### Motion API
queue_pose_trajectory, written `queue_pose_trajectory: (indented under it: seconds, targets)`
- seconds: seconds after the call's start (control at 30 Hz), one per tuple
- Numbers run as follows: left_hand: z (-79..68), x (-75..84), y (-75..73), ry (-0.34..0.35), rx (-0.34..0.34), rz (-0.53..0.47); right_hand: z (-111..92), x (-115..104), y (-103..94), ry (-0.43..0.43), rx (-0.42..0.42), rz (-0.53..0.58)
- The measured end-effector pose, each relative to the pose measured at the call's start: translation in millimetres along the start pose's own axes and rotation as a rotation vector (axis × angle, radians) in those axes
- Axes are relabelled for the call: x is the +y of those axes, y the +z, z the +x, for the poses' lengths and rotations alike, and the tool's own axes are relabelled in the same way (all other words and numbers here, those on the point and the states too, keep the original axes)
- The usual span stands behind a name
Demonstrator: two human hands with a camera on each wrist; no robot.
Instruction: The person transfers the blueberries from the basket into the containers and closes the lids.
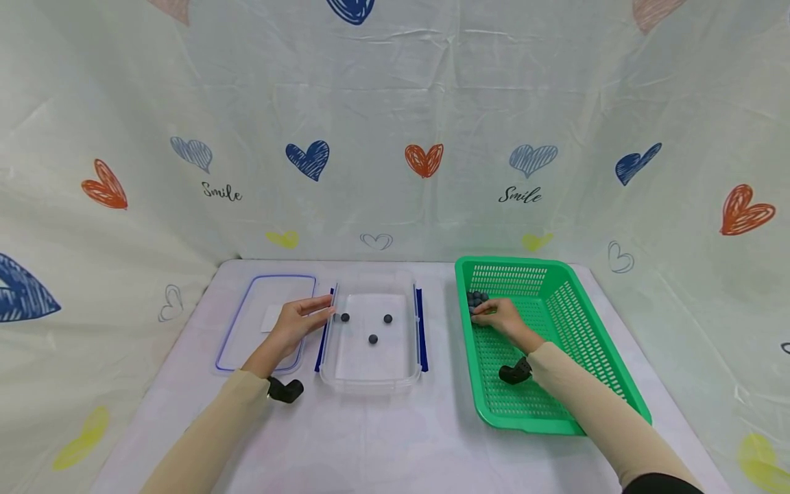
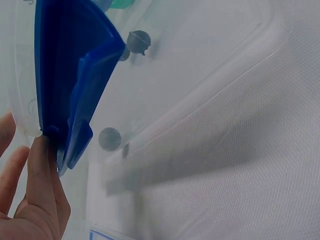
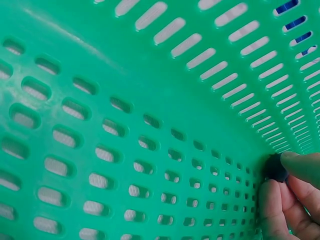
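Pinching blueberry (image 3: 275, 169), "Smile"-printed backdrop (image 1: 382, 110) behind

My left hand (image 1: 290, 329) and right hand (image 1: 500, 318) are bare. My left sleeve (image 1: 212, 425), toward seven o'clock, and right sleeve (image 1: 601, 408), toward four, are plain beige; a curved black piece (image 1: 660, 484) meets the latter. My left wrist camera (image 1: 286, 390) and right wrist camera (image 1: 515, 372) are black, round-ended.

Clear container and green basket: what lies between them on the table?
In the head view, past the right blue flap on the clear container, only bare whitish cloth lies before the green basket.
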State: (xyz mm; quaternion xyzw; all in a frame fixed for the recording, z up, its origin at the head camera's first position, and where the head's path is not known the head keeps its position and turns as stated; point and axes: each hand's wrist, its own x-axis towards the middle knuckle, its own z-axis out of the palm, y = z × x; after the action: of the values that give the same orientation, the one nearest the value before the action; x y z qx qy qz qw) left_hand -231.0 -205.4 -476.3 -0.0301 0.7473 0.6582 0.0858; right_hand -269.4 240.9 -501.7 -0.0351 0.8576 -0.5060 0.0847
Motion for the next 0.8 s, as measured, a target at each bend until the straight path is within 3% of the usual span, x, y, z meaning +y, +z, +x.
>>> queue_pose_trajectory:
  seconds: [0.43,0.7,0.8]
  targets:
    - [1.9,-0.9,-0.3,0.003,-0.001,-0.001,2,2,0.9,0.004,0.013,-0.046]
    - [2.2,-1.4,-0.3,0.003,0.002,0.003,-2,0,-7.5,-0.068,-0.037,0.074]
    - [1.7,-1.1,-0.1,0.002,0.005,0.004,-3,-2,-9.0,-0.059,-0.048,0.103]
